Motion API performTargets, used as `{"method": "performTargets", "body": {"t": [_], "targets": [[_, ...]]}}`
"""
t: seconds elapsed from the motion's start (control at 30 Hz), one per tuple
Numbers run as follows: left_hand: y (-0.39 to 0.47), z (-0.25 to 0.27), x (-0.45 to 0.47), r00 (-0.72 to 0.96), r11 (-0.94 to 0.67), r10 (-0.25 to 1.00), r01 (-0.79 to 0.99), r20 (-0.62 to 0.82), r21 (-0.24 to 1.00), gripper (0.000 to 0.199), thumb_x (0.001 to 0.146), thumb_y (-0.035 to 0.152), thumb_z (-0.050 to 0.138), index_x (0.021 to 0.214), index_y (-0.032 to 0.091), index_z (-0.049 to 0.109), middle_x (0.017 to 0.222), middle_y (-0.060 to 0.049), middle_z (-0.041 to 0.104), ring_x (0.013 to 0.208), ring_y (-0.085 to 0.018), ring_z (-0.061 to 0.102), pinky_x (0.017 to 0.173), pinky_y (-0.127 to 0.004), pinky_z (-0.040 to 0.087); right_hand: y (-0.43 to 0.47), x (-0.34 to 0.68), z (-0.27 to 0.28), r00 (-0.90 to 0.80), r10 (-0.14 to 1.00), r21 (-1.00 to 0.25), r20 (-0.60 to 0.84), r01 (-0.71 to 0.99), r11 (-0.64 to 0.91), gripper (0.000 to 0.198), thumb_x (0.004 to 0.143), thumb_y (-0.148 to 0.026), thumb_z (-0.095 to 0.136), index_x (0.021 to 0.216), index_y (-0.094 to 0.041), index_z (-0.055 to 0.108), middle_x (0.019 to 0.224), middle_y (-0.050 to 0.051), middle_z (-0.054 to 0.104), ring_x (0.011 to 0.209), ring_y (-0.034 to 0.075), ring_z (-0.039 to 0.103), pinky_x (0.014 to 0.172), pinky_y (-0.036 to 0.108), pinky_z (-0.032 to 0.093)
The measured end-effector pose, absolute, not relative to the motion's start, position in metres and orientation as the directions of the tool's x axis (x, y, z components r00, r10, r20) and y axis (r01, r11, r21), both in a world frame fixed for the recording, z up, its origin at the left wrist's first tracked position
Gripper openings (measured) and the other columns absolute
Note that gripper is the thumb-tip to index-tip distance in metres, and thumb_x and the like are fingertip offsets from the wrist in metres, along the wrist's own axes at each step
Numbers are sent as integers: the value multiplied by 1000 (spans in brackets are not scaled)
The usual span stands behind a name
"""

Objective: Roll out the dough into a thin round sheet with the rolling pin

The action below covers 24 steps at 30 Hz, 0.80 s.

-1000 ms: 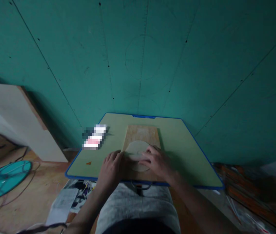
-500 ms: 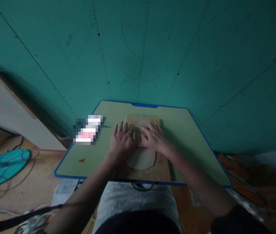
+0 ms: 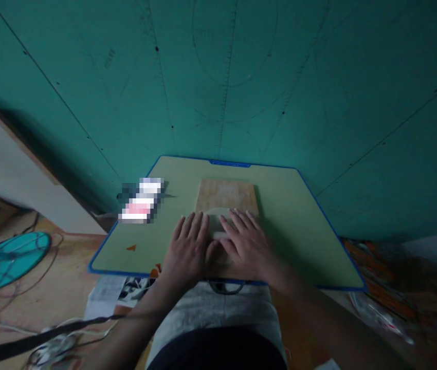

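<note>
Both palms lie low over a wooden board (image 3: pixel 226 192), close to its near end. My left hand (image 3: pixel 187 249) is flat, its fingers stretched forward and open. Beside it on the right, my right hand (image 3: pixel 248 244) lies open the same way, thumb angled inward. A short pale strip, which looks like part of a rolling pin (image 3: pixel 220 236), shows between the hands; the palms cover the rest. Past it, a rounded flat sheet of dough (image 3: pixel 217 220) rests on the board, partly hidden by my fingers.
The board stands on a pale green table (image 3: pixel 295 221) with a blue rim, against a green wall (image 3: pixel 218 77). A blurred-out phone-like object (image 3: pixel 141 203) stands at the left. Nearby lies a small orange triangle (image 3: pixel 131 247). Cables (image 3: pixel 54 347) run over the floor at lower left.
Both hands have moved toward me, from mid-board to its near end. The dough's far edge now shows beyond them, while its near part has become covered.
</note>
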<state>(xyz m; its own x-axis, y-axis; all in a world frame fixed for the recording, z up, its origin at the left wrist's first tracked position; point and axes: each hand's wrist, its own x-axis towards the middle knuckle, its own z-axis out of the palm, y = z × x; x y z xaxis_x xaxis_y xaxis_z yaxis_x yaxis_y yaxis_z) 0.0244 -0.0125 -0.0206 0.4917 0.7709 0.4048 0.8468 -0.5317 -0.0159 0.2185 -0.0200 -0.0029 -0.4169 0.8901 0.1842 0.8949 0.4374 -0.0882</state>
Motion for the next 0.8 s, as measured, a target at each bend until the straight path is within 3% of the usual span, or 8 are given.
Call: {"method": "performTargets", "body": {"t": [0.17, 0.27, 0.4, 0.57, 0.8], "targets": [[63, -2, 50, 391, -406, 887, 914, 246, 9, 58, 104, 46, 38, 143, 5, 53, 146, -22, 54, 142, -37, 44, 115, -51, 36, 59, 222, 7, -286, 958, -99, 30, 953, 288, 53, 103, -42, 40, 148, -14, 50, 159, 18, 39, 149, 30, 33, 123, 48, 19], [74, 2, 56, 376, -388, 897, 922, 234, 5, 57, 104, 45, 37, 141, 6, 54, 147, -23, 53, 142, -37, 44, 113, -51, 39, 73, 223, 10, -236, 972, -108, 18, 966, 236, 53, 102, -41, 42, 148, -15, 49, 160, 18, 37, 149, 30, 31, 122, 50, 20], [32, -8, 45, 424, -447, 844, 894, 329, -6, 58, 103, 48, 39, 141, 8, 55, 146, -23, 54, 141, -40, 45, 112, -54, 39, 28, 222, 3, -318, 939, -132, 134, 933, 335, 55, 102, -42, 42, 149, -13, 48, 159, 19, 38, 150, 31, 31, 123, 52, 18], [-48, -24, 25, 481, -526, 773, 850, 415, -5, 55, 98, 39, 48, 143, 8, 50, 141, -23, 59, 130, -39, 54, 110, -57, 41, -39, 229, -6, -394, 887, -218, 241, 868, 445, 51, 104, -37, 35, 151, -19, 44, 157, 9, 45, 149, 25, 31, 125, 52, 17], [-99, -35, 31, 624, -686, 668, 727, 406, 11, 59, 93, 23, 49, 149, 6, 40, 151, -23, 49, 139, -34, 49, 105, -46, 51, -26, 242, -22, -222, 949, -269, 226, 922, 280, 50, 102, -30, 37, 149, -17, 47, 162, 15, 35, 153, 32, 21, 122, 62, 16]]}}
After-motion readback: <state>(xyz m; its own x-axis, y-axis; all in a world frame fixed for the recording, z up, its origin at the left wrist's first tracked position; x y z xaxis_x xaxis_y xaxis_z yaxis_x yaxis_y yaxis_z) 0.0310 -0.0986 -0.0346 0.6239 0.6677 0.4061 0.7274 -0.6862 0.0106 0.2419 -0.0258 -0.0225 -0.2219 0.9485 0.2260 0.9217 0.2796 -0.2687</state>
